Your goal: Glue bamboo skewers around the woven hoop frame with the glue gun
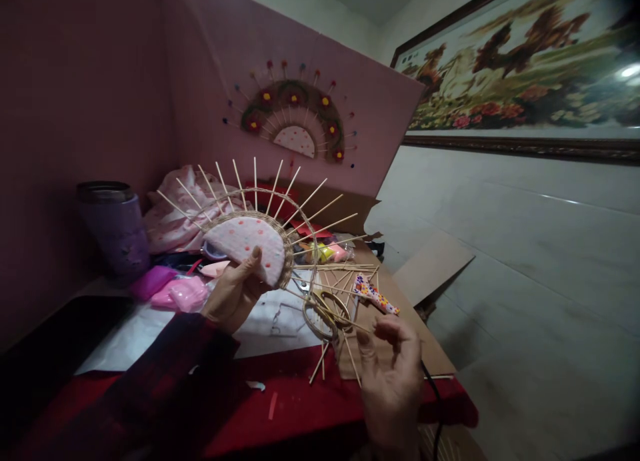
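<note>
My left hand (237, 294) grips a half-round piece covered in white dotted fabric (247, 242), its thumb pressed on the front. Woven twine edges the curve, and thin wooden sticks (255, 181) fan out from it. A loose strand of twine (300, 211) arcs across the sticks and runs down on the right side. At the lower right, my right hand (393, 368) is closed in a pinch on what looks like the end of this twine, partly hidden by the fingers. Between the hands, scissors (320, 318) with gold handles lie on the table.
A finished-looking fan-shaped decoration (295, 118) shows on the pink board behind. Purple tumbler (114, 228), pink clay packets (180, 293) and bunched cloth (183, 208) stand left. A flower-patterned glue gun (375, 294) and loose sticks lie on cardboard (425, 341) at right.
</note>
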A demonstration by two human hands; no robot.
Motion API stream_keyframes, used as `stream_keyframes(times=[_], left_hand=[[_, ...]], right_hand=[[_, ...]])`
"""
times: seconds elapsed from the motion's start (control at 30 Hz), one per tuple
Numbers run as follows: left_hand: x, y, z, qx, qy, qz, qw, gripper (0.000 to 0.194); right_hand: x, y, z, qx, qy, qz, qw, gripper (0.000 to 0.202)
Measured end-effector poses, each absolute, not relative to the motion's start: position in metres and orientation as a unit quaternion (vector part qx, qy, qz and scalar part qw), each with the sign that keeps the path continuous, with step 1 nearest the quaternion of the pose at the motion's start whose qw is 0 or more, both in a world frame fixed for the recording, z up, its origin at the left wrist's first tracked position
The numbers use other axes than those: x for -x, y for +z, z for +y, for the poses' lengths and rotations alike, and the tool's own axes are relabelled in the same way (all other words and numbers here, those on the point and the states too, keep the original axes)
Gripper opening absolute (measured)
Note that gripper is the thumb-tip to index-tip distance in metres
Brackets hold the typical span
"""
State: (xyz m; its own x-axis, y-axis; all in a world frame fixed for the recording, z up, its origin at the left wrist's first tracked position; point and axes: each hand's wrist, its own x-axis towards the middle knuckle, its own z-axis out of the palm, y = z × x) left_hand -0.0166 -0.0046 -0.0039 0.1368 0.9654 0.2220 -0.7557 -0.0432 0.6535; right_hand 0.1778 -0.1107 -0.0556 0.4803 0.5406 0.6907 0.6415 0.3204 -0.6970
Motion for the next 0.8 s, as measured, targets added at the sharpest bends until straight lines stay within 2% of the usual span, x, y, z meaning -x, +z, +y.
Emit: stream_keyframes(times=[0.1, 0.17, 0.27, 0.37, 0.57, 0.8], left_hand=[[0.016, -0.005, -0.004, -0.337, 0.631, 0.150, 0.683, 0.013], [0.017, -0.005, -0.004, -0.338, 0.629, 0.148, 0.684, 0.015], [0.017, -0.005, -0.002, -0.346, 0.631, 0.144, 0.679, 0.016], [0.018, -0.005, -0.002, -0.346, 0.633, 0.142, 0.678, 0.017], [0.017, -0.005, -0.003, -0.341, 0.632, 0.154, 0.679, 0.018], [0.018, -0.005, -0.003, -0.332, 0.623, 0.160, 0.690, 0.012]], right_hand=[[-0.177, -0.069, -0.114, 0.570, 0.166, -0.481, 0.645, 0.045], [-0.173, -0.070, -0.116, 0.535, 0.297, -0.496, 0.616, 0.052], [-0.168, -0.064, -0.120, 0.516, 0.403, -0.533, 0.536, 0.037], [-0.171, -0.060, -0.124, 0.539, 0.363, -0.551, 0.524, 0.025], [-0.181, -0.053, -0.132, 0.565, 0.130, -0.537, 0.613, 0.016], [-0.182, -0.045, -0.131, 0.555, 0.086, -0.483, 0.672, 0.016]])
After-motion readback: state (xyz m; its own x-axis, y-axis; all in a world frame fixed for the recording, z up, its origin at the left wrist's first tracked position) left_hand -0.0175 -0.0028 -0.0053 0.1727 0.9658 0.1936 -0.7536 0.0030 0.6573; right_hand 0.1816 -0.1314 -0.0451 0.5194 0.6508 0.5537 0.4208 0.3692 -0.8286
